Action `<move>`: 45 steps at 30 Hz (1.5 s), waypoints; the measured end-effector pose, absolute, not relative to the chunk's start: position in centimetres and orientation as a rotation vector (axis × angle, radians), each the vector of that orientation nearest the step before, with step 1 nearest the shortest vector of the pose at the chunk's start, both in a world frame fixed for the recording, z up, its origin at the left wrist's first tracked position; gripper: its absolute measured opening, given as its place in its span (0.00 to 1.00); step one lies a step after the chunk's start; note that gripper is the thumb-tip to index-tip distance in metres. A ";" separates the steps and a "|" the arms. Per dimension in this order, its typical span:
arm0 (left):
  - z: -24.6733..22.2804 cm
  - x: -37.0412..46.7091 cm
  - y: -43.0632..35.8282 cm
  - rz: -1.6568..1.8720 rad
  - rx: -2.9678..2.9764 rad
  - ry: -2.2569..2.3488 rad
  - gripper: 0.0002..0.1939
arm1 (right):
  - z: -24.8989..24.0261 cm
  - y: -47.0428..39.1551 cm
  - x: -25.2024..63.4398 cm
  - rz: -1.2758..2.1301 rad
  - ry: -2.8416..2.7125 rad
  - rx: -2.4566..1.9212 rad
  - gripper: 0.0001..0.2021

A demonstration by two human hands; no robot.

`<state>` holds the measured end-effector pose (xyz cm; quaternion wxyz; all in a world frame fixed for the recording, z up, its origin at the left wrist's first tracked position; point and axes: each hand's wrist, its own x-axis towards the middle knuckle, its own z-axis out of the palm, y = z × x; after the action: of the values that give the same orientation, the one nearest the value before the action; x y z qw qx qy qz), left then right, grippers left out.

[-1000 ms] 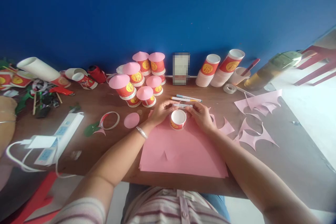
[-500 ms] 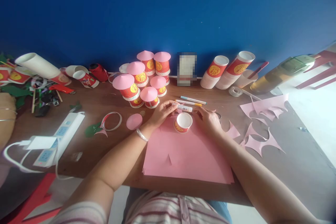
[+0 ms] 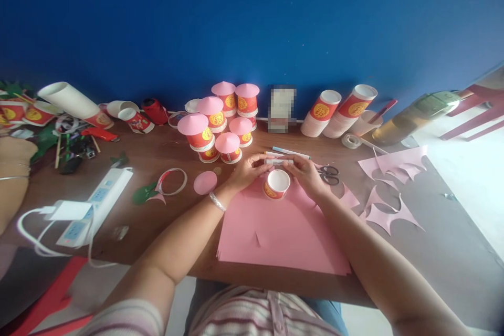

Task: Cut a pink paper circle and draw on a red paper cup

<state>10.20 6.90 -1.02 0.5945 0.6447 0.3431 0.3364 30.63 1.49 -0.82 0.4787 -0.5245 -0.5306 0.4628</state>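
Note:
A white glue stick (image 3: 279, 162) lies sideways between my two hands above the pink paper. My left hand (image 3: 252, 172) pinches its left end, and my right hand (image 3: 304, 170) closes on its right end. Just below it a short red and white paper cup (image 3: 276, 185) stands upright on a stack of pink paper (image 3: 275, 236), its open mouth up. Behind the glue stick lie some markers (image 3: 291, 153), partly hidden by my fingers. Black-handled scissors (image 3: 329, 174) rest right of my right hand.
Several red cups with pink cone tops (image 3: 192, 125) stand at the back. Stacked paper cups (image 3: 321, 113), a tape roll (image 3: 352, 140) and a bottle (image 3: 413, 118) are back right. Pink scraps (image 3: 394, 215) lie right; a power strip (image 3: 96, 207) lies left, near another person's arm (image 3: 16, 184).
My right hand has moved left and taken hold of the glue stick's right end. The scissors show more now. The whole view has shifted slightly.

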 end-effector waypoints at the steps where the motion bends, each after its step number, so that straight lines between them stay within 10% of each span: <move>1: -0.9 10.2 6.9 0.776 1.527 0.808 0.20 | -0.7 1.5 30.4 1.124 -1.302 -1.265 0.22; 45: -1.3 9.5 7.3 0.825 1.732 0.825 0.17 | -1.1 0.8 31.4 1.019 -1.304 -1.314 0.18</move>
<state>9.53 7.28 -1.27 0.5028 0.7169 0.3416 0.3415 31.40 0.84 -1.15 0.4920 -0.5414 -0.5373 0.4197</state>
